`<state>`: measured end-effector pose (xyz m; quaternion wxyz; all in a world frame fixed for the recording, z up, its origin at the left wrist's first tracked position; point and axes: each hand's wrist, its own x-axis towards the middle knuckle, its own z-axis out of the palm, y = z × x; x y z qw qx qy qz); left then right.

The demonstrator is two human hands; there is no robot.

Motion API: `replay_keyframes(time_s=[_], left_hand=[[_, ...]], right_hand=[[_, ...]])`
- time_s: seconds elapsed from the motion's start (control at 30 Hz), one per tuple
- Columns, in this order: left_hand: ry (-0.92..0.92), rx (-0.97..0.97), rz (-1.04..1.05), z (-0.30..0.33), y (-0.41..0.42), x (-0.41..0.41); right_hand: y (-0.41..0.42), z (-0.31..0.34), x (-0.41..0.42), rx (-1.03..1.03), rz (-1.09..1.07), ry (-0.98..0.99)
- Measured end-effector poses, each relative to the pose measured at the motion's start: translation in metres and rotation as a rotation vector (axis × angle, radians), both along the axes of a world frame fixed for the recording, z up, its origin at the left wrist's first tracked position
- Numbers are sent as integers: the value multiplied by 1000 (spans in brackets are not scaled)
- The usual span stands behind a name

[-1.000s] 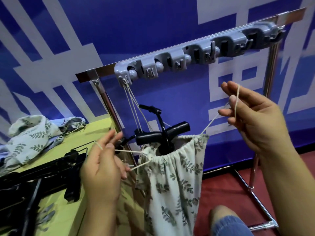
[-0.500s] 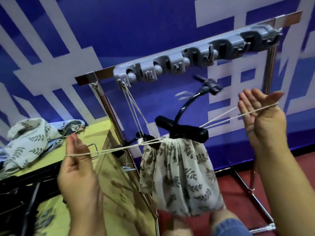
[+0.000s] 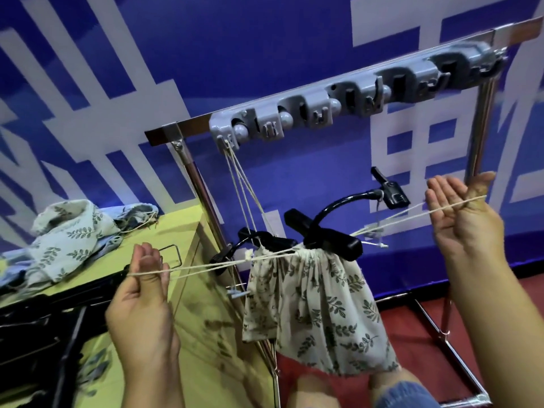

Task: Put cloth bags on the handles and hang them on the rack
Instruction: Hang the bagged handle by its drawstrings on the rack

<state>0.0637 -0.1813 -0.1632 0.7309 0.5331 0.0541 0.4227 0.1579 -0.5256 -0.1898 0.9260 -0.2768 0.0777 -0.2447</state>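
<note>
A leaf-print cloth bag [image 3: 321, 304] hangs gathered under a black handle [image 3: 323, 234] with a curved neck and clip end [image 3: 388, 192]. Its cream drawstrings stretch taut to both sides. My left hand [image 3: 144, 293] pinches the left cord with curled fingers. My right hand [image 3: 462, 219] is raised with straight fingers, and the right cord runs across its palm. The grey hook strip [image 3: 353, 95] sits on the metal rack [image 3: 194, 178]. Another bag's cords hang from its leftmost hook [image 3: 223, 141], with a second black handle [image 3: 259, 240] behind.
More leaf-print bags [image 3: 70, 231] lie piled on the yellow table [image 3: 182, 231] at left. Black handle parts [image 3: 44, 313] lie along the table's near edge. The rack's right leg [image 3: 477, 136] and base stand on red floor. My knees [image 3: 382, 390] show below.
Both hands have pulled the drawstrings apart, cinching the bag's mouth under the handle. The handle turned and its clip end swung up to the right. The bag lifted.
</note>
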Motion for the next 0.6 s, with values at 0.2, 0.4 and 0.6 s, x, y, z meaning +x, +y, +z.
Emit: replay_keyframes(time_s=[0.2, 0.4, 0.6], left_hand=[[24, 213, 8, 44, -18, -1], [-55, 851, -201, 111, -84, 6], [-21, 1388, -56, 133, -93, 32]], right_hand=[[8, 51, -3, -226, 88, -42], [92, 132, -35, -807, 599, -183], [103, 161, -39, -915, 836, -244]])
